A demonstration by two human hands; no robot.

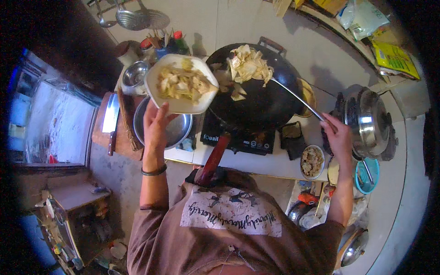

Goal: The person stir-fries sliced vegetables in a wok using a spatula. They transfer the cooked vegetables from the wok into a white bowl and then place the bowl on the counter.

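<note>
My left hand [156,123] grips the near rim of a white angular dish [202,106] that holds pale cooked vegetable pieces [178,84]. The dish is held beside the left rim of a black wok [268,106]. My right hand [337,134] is closed around the handle of a metal spatula [297,97]. Its head is hidden under a heap of pale vegetable pieces [249,63] over the wok. More pieces lie at the wok's left side. The wok stands on a black induction cooker [237,141], with its red-brown handle [215,160] pointing towards my body.
A cleaver [110,117] lies on a wooden board [99,137] at the left, near a metal basin [187,127]. On the right are a bowl of food [312,161], a lidded steel pot [369,120] and a turquoise basket [367,189]. Bottles [180,41] stand behind the dish.
</note>
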